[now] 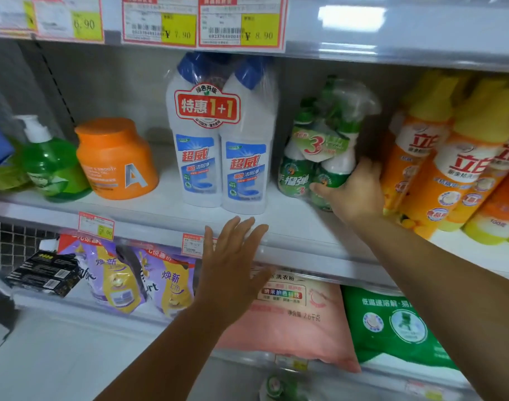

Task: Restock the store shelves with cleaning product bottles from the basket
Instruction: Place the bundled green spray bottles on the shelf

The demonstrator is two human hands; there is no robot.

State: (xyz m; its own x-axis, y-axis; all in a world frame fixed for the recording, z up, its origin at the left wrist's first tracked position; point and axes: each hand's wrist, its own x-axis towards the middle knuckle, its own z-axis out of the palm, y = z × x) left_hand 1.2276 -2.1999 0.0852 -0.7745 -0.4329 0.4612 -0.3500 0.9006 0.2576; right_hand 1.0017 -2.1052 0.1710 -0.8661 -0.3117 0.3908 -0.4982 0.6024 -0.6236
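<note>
Green shrink-wrapped three-bottle spray pack (319,151) gripped on the white middle shelf (290,227); restock judged partly done.
The pack is stood towards the shelf's right end, between the white twin-bottle pack with blue caps (218,157) and the yellow-capped orange bottles (450,169). It is clamped low down by the right hand (354,192), fingers (369,166) curled round it. The left hand (233,256) is held flat at the shelf's front edge, fingers apart, nothing held. Release is judged left to do; the basket is not in view, so remaining stock cannot be told. Read: twin pack "特惠1+1", "超威"; green pack "3"; orange bottles "立白"; orange plastic jar (117,160) "A"; red-and-yellow price tags (241,21) "¥7.90", "¥8.90".
</note>
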